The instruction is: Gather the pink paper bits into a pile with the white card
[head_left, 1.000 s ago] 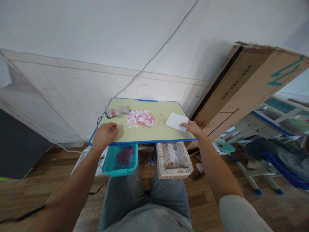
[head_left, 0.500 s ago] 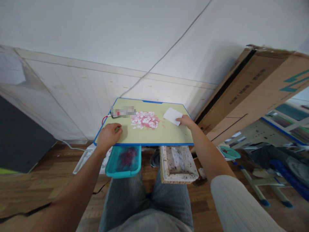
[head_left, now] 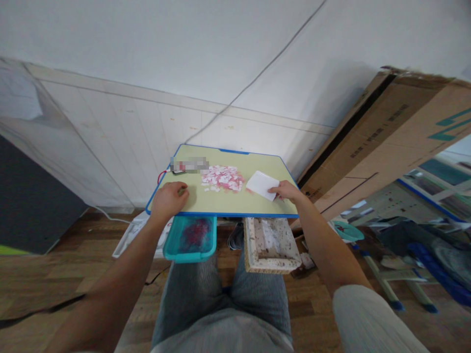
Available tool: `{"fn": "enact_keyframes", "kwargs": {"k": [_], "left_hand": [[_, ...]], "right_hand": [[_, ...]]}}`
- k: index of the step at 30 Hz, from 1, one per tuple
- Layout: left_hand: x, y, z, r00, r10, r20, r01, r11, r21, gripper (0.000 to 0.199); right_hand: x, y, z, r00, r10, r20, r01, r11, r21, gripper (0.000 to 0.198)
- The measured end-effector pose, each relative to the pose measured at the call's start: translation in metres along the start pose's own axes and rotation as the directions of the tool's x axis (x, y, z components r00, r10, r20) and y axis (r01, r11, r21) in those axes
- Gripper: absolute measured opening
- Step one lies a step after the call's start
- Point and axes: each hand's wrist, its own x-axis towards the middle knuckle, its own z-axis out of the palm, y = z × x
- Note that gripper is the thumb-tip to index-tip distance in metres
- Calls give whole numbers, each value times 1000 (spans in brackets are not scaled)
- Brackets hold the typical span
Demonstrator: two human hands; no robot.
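Observation:
My right hand (head_left: 287, 190) pinches the near right corner of a white sheet of paper or thin card (head_left: 262, 184), which lies low over the right part of a small pale-yellow table (head_left: 206, 203) with a blue rim. Just left of the sheet is a heap of small white and pink paper-like pieces (head_left: 223, 177). Beside the table's left edge, my left hand (head_left: 170, 198) rests with fingers loosely curled; a gap shows between thumb and forefinger, with nothing visible in it. Behind that hand lies a blurred-out object (head_left: 189, 165) with a red cord.
Below the table's front edge, a teal tray (head_left: 189, 257) with dark red residue sits left, and a speckled white foam box (head_left: 272, 268) right. A large cardboard box (head_left: 353, 152) leans at the right. A grey cable (head_left: 253, 78) runs along the wall behind.
The white sheet has moved slightly left and nearer to me, with my right hand on it. My left hand has barely moved. The whole view has shifted a little.

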Motion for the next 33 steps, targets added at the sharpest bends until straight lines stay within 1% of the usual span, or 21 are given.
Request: {"fn": "enact_keyframes", "kwargs": {"k": [4,9,15,23,27,33], "left_hand": [[0,-1,1,1000,16,-7,-16,1000,-8,38],[-2,1,-2,1000,7,-14,-7,1000,-29,38],[-2,3,-3,1000,-3,4,3,1000,-23,38],[-3,5,-5,1000,-15,2,15,1000,-26,38],[-4,5,-4,1000,-3,-6,3,1000,-31,38],[-5,5,-5,1000,-10,-6,10,999,-45,37]], "right_hand": [[-16,-3,10,1000,-4,4,4,1000,-15,20],[-35,-9,25,999,-29,33,30,999,-19,19],[-49,-16,43,997,-54,51,55,998,-24,16],[-56,-32,72,991,-106,77,108,994,-18,18],[-54,-41,85,987,-138,82,140,990,-28,20],[-50,-50,102,986,-151,78,154,987,-35,20]]}}
